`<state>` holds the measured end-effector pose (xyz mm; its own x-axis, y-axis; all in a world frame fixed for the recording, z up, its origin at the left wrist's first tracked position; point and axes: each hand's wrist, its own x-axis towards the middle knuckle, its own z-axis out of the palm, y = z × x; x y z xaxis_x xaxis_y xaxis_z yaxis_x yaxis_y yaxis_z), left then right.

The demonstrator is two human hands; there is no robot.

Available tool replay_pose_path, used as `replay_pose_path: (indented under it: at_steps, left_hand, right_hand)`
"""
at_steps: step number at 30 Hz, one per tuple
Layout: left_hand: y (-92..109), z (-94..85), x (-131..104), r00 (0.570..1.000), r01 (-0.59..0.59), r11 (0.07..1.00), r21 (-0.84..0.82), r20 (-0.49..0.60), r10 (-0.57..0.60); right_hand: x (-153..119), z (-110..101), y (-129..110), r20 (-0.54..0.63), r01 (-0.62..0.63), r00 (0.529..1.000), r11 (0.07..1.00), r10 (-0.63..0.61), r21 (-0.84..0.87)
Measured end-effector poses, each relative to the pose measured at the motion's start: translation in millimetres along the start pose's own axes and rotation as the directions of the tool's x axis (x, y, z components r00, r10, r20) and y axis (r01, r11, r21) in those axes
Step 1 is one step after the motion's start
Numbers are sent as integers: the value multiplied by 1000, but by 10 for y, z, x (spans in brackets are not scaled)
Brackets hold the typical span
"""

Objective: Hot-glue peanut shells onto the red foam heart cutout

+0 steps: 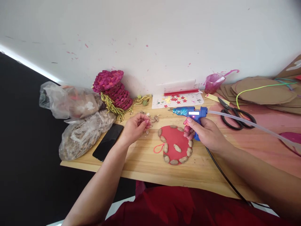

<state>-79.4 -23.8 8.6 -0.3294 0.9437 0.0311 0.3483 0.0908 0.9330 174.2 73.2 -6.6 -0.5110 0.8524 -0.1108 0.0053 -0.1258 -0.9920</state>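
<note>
My right hand (209, 133) is wrapped round the handle of a blue hot glue gun (184, 111), whose nozzle points left; a clear glue stick (235, 117) runs out of its back. Just below the gun lies a red heart (172, 136) edged with peanuts in their shells, with one loose peanut (177, 148) on its middle and an orange cord loop (158, 148) at its left side. My left hand (136, 127), left of the heart, has its fingertips pinched together; what they hold, if anything, is too small to tell. Small scraps (154, 119) lie beside those fingertips.
Plastic bags (82, 135) and a black phone (108, 142) sit at left. Stacked magenta peanut pieces (115, 91) stand by the wall, near a paper with stars (177, 101). At right are scissors (235, 116), a stained cup (213, 83) and cardboard shapes (263, 91). A black cable (219, 169) crosses the table's front.
</note>
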Motion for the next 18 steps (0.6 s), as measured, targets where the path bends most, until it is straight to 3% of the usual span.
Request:
replay_pose_path:
  at_steps: [5,11,15,18]
  left_hand:
    - [24,-242,-214,997,-61,970,234,51,51]
    - [-5,-500,-484,995,-40,849,528,-56,81]
    - [-45,-566,-580,989,-15,747,665,-102,110]
    - [-100,-537,-595,981,-26,745,666,-127,147]
  right_hand:
    - [2,-18,8,-11,-10,1000,1000,10,-10]
    - [-4,-7,-18,-30,-11,1000,999,9,-48]
    - [-7,-1,-13,-50,-2,999,998,-2,-70]
    - [-4,-3,8,-66,0,998,997,-5,-77]
